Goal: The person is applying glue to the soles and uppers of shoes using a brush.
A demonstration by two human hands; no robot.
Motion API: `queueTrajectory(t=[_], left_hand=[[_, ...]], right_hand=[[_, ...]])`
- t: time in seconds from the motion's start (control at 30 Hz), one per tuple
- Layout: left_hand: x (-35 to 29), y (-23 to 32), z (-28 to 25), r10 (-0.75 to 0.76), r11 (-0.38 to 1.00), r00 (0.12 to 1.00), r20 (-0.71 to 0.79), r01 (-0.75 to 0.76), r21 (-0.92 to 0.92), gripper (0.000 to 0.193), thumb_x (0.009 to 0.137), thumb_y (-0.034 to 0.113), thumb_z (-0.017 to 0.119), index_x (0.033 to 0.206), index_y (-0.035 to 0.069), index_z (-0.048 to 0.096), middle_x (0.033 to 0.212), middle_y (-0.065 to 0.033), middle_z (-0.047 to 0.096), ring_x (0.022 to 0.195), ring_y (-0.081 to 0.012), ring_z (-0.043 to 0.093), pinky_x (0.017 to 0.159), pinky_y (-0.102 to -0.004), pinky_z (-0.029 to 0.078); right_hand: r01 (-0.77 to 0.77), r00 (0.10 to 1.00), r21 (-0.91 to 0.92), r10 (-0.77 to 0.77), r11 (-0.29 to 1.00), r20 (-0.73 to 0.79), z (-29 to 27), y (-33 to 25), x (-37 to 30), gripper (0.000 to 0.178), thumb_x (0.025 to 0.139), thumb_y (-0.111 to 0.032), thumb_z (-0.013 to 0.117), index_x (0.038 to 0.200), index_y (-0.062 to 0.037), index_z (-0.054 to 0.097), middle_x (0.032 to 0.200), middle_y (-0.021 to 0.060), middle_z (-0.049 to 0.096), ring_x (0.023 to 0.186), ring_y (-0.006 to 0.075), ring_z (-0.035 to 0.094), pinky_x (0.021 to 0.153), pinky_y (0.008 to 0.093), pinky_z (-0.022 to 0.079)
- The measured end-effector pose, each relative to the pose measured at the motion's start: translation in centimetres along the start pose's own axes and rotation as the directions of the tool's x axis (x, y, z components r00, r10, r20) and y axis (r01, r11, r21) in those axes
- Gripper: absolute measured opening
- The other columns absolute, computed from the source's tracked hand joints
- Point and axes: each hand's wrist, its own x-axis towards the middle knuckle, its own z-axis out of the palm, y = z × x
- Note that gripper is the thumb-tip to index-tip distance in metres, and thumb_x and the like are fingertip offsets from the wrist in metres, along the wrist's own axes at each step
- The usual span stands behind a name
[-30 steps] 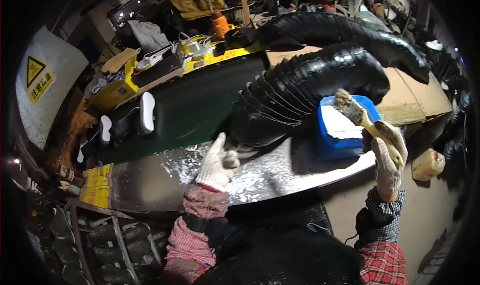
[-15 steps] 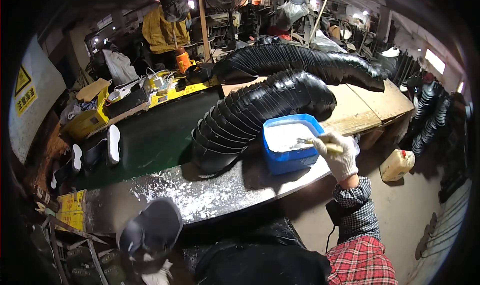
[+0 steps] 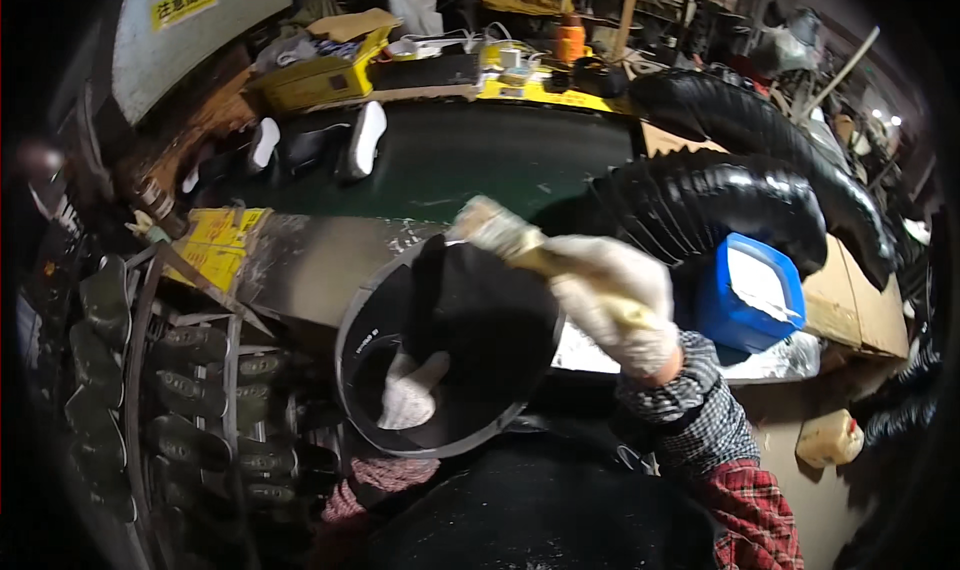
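I am holding a black shoe upper (image 3: pixel 450 340) up over the desk (image 3: pixel 320 260), my left hand (image 3: pixel 410 395) tucked inside it, fingers curled. My right hand (image 3: pixel 610 305) is gripping the brush (image 3: pixel 500 232) at its rim; I judge the gluing is barely starting, with the blue glue tub (image 3: pixel 750 295) beside me.

There was one view only, from a fisheye camera worn on the person's head. It looked steeply down and forward over the desk (image 3: pixel 320 260), close enough that the hands filled the picture's middle. Straight edges bowed toward the dark rim. The person's forearms entered from the lower edge, and the cluttered workshop curved along the top.
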Motion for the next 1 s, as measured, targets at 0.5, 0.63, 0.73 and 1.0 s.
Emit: queueTrajectory(t=[0.5,0.63,0.73,1.0], left_hand=[[2.2,-0.6,2.1,0.056,0.998,0.987,0.149,-0.058,0.013,0.008,0.095,0.010,0.056,0.096,0.002,0.059,0.086,-0.0065,0.063,0.073,-0.0172,0.061,0.061,-0.0332,0.048],[3.4,-0.6,0.9,0.145,0.931,0.974,0.177,-0.194,0.309,0.012,0.096,0.012,0.057,0.090,0.003,0.061,0.080,-0.0057,0.063,0.069,-0.0154,0.060,0.058,-0.0310,0.047],[5.2,0.4,-1.5,0.364,0.599,0.881,0.302,-0.470,0.648,0.016,0.096,0.013,0.058,0.085,0.003,0.063,0.076,-0.0051,0.063,0.067,-0.0140,0.060,0.056,-0.0293,0.046],[3.3,9.6,3.8,-0.093,0.974,0.976,0.197,0.130,-0.186,0.015,0.096,0.015,0.060,0.094,0.001,0.067,0.073,0.0002,0.065,0.057,-0.0102,0.057,0.054,-0.0227,0.048]], right_hand=[[-0.050,0.998,-0.062,0.053,0.997,0.039,4.9,0.6,4.5,0.031,0.095,-0.019,0.060,0.112,0.0064,0.063,0.096,0.0110,0.070,0.083,0.0149,0.064,0.073,0.0286,0.052],[0.165,0.905,0.019,-0.159,0.986,0.394,9.2,-4.6,3.8,0.037,0.087,-0.029,0.068,0.112,-0.0018,0.065,0.082,0.0121,0.066,0.070,0.0291,0.067,0.066,0.0357,0.054],[0.270,0.872,0.212,-0.332,0.939,0.359,7.4,-5.6,0.2,0.033,0.087,-0.028,0.070,0.109,-0.0042,0.066,0.075,0.0106,0.068,0.066,0.0275,0.068,0.060,0.0365,0.057],[-0.568,0.781,0.299,0.617,0.767,-0.098,-2.6,-1.6,-7.3,0.016,0.094,-0.005,0.058,0.103,0.0070,0.065,0.091,0.0155,0.070,0.078,0.0129,0.066,0.071,0.0238,0.055]])
